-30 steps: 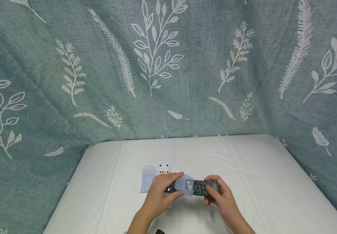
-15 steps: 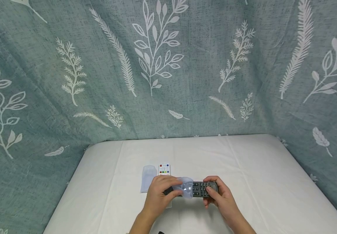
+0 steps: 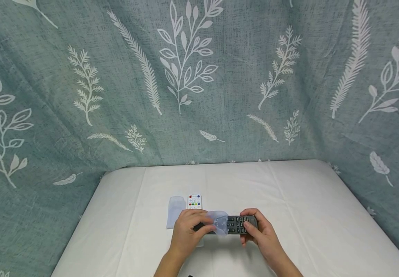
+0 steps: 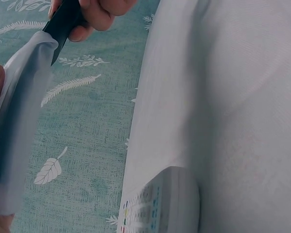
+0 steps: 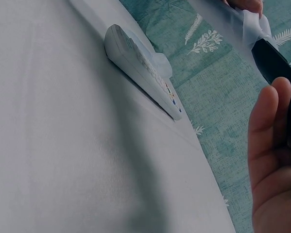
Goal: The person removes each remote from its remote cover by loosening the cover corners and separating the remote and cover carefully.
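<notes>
A black remote control (image 3: 234, 225) is held level above the table between both hands. A translucent bluish sleeve-like cover (image 3: 221, 223) surrounds part of it, with the keypad end sticking out on the right. My left hand (image 3: 188, 229) pinches the cover between fingers and thumb. My right hand (image 3: 264, 234) grips the bare keypad end, its thumb on the buttons. In the left wrist view the cover (image 4: 21, 107) runs along the remote's underside. The right wrist view shows the dark remote (image 5: 274, 60) coming out of the cover's bunched edge.
A white remote control (image 3: 194, 201) with coloured buttons lies on the white-covered table (image 3: 144, 238), partly hidden by the left hand. Left of it lies another translucent cover (image 3: 176, 211), flat. A green leaf-patterned cloth (image 3: 199, 77) hangs behind the table.
My left fingers have moved slightly down and left over the cover, whose raised flap now lies lower. The cover's right edge has shifted a little left. My right hand has hardly moved.
</notes>
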A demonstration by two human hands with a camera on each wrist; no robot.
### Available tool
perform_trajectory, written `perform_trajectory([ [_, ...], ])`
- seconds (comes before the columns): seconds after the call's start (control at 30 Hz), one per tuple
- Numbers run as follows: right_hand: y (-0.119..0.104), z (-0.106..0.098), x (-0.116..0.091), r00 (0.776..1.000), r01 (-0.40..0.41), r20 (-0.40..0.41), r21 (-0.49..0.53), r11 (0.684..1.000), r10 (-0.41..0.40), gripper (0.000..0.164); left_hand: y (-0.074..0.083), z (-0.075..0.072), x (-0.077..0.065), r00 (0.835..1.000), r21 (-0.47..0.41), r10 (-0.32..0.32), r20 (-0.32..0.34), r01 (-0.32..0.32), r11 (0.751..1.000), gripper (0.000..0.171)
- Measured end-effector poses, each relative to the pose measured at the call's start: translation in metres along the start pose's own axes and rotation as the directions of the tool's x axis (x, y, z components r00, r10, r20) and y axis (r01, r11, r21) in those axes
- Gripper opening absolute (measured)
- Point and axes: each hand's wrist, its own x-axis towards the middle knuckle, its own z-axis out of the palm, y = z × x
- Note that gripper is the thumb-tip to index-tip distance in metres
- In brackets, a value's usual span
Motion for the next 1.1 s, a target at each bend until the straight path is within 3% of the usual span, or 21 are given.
perform_trajectory([
  [0.47, 0.0018, -0.0029, -0.0001, 1.0, 0.014, 0.013, 0.011, 1.0, -0.014, 0.029, -0.0026, -0.0011, -0.001, 0.999, 0.046, 0.044, -0.026, -0.043, 0.998, 0.019],
  [0.9, 0.002, -0.0054, 0.0018, 1.0, 0.003, 0.0, -0.006, 1.0, -0.003, 0.031, -0.0041, -0.0018, -0.0023, 0.999, 0.04, 0.039, -0.026, -0.038, 0.998, 0.02],
  [1.1, -0.002, -0.0078, 0.0021, 0.999, 0.037, -0.007, -0.009, 0.999, -0.037, 0.029, -0.0051, -0.0026, -0.0036, 0.999, 0.034, 0.023, -0.043, -0.021, 0.999, 0.02],
])
